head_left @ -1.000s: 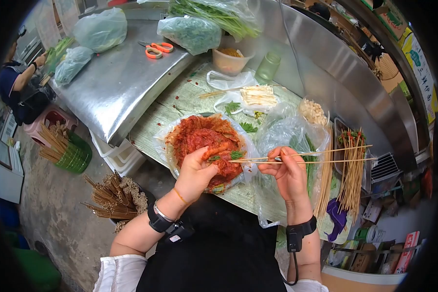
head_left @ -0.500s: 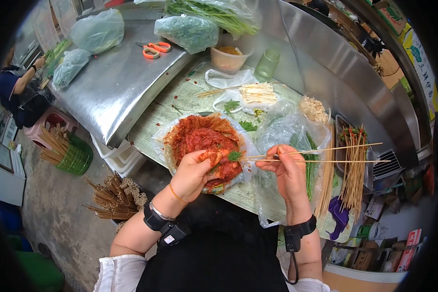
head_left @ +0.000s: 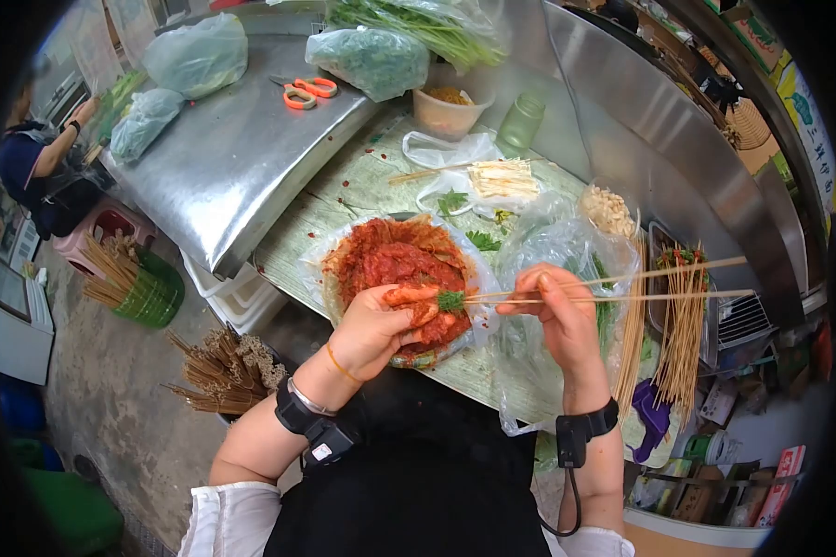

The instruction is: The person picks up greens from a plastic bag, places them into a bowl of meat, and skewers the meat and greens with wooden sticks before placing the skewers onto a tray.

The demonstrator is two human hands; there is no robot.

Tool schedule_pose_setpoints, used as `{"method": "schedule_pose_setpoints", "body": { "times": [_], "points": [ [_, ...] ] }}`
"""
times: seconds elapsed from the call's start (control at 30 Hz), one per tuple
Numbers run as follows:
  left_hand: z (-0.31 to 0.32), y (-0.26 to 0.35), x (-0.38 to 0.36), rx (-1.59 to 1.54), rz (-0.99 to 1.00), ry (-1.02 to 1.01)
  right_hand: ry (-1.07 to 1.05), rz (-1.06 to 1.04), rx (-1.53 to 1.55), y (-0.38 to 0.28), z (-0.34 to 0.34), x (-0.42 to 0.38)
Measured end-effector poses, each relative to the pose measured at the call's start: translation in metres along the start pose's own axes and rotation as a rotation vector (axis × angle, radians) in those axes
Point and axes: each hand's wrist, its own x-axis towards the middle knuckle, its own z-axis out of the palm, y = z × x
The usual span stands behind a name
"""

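Note:
My left hand (head_left: 372, 327), its fingers smeared red, is closed in a pinch on a small bundle of green herbs (head_left: 451, 301) over the bowl's near side. Whether red meat is wrapped round the bundle is hidden by the fingers. Two thin bamboo skewers (head_left: 671, 269) run from the bundle out to the right. My right hand (head_left: 562, 311) grips them between thumb and fingers, just right of the bundle. Below my left hand stands a plastic-lined bowl (head_left: 486, 278) heaped with red marinated meat (head_left: 404, 260).
A clear plastic bag of greens (head_left: 548, 241) lies under my right hand. Finished skewers (head_left: 683, 316) rest in a tray at right, near a purple object (head_left: 650, 418). Enoki mushrooms (head_left: 503, 178) lie behind the bowl. Orange-handled scissors (head_left: 305, 93) sit on the steel counter (head_left: 251, 139). A person (head_left: 42, 172) stands far left.
My right hand has shifted slightly right and up, and the skewers' far ends have swung upward. Both hands keep their hold. The whole view has shifted a little.

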Motion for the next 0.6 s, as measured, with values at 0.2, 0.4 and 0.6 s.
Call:
{"method": "schedule_pose_setpoints", "body": {
  "times": [0.2,0.4,0.6],
  "points": [
    [-0.002,-0.006,0.006,-0.117,0.174,0.107,0.084,-0.268,-0.154,0.011,0.023,-0.03],
    [0.009,-0.006,0.003,-0.155,0.205,0.109,0.055,-0.341,-0.288,0.026,0.027,-0.035],
    [0.014,-0.008,0.001,-0.176,0.191,0.13,0.087,-0.364,-0.301,0.034,0.033,-0.035]
  ]
}}
